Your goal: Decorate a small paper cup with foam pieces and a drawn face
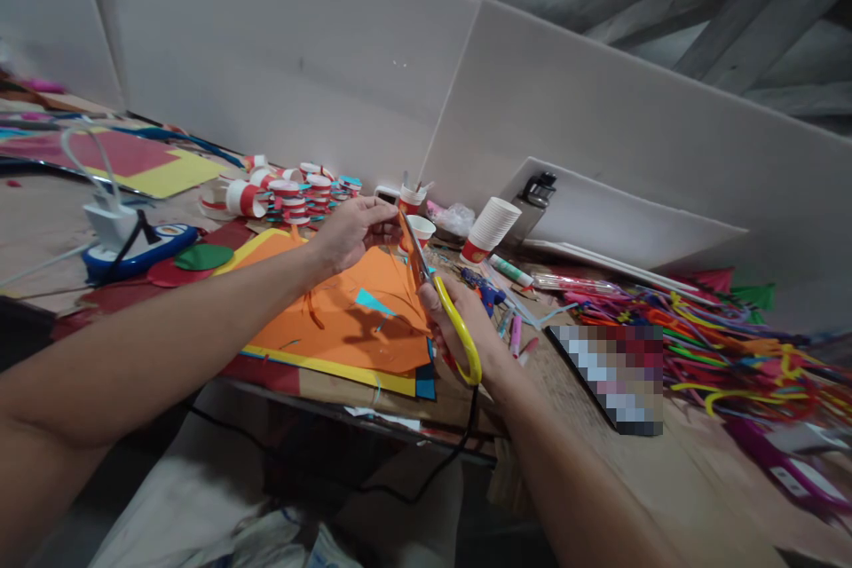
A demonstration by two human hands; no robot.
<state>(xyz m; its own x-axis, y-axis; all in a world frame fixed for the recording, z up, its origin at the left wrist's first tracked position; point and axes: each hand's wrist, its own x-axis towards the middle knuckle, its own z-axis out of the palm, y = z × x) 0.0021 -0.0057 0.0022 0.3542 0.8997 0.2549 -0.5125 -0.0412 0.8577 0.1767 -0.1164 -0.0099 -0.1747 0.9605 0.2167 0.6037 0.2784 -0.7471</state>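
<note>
From my remote seat, I see the counter (698, 488) running left to right, an orange sheet (352, 346) on its near side. Over the sheet's far part, my left hand (359, 235) is pinched together; nearer and right, my right hand (466, 319) clamps yellow-handled scissors (440, 288). A narrow orange strip (406, 238) sits in the left hand's pinch, beside the blades (418, 253).

hands (354, 235) (464, 312): two; scissors (421, 262): one; bottle (531, 211): one

stacked cups (491, 231) stand right of paper sheets (363, 348), left of what seems a bottle (527, 215).
</note>
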